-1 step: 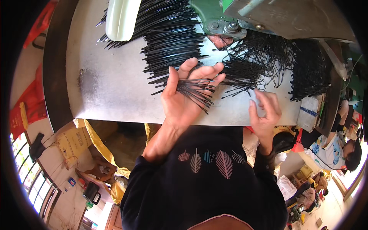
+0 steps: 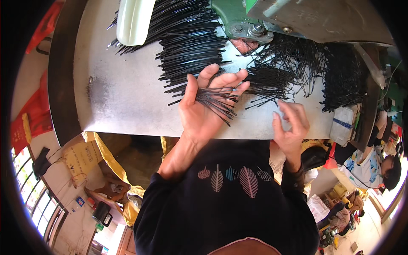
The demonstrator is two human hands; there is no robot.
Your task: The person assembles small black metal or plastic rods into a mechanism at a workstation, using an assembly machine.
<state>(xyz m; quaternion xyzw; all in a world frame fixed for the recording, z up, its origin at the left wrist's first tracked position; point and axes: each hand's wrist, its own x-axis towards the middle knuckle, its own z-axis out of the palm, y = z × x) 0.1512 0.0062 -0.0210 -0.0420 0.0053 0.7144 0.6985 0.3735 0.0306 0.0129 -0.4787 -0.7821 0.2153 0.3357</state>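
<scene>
My left hand (image 2: 196, 119) is palm up over the front of the metal table, thumb raised and fingers loosely curled. Across its palm and fingers lies a small bunch of thin black rods (image 2: 216, 102), their small-eyed ends fanned out to the right. To the right, my right hand (image 2: 292, 127) hovers by the table's front edge with thumb and fingers apart, nothing visible between them. Nearest to it is a loose heap of black rods (image 2: 270, 80). Behind my left hand, a neat row of similar rods (image 2: 191, 51) lies side by side.
A white trough-shaped piece (image 2: 135, 21) rests over rods at the back left. A green machine (image 2: 238, 19) with bolts stands at the back. Tangled rods (image 2: 304, 59) and a dense black stack (image 2: 344, 78) lie on the right, near a clear box (image 2: 343, 125). Another person (image 2: 365, 165) sits far right.
My right hand has shifted very slightly left and down. My left hand and the rods in it look the same.
</scene>
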